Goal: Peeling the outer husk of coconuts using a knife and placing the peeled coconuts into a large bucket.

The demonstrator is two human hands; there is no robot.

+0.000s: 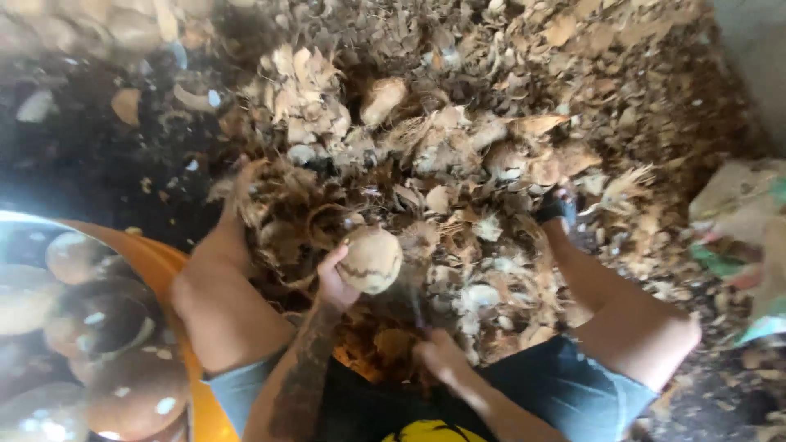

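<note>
Gripping peeled coconut (371, 259), left hand (332, 281); husk heap (458, 164) ahead.

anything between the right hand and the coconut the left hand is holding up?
Nothing visible. The left hand holds the peeled coconut above the husk pile; the right hand sits just below and right of it, a thin blurred tool rising from it toward the coconut.

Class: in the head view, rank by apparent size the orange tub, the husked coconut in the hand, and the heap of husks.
1. Heap of husks
2. Orange tub, partly cut off by the frame
3. Husked coconut, held in the left hand
</note>
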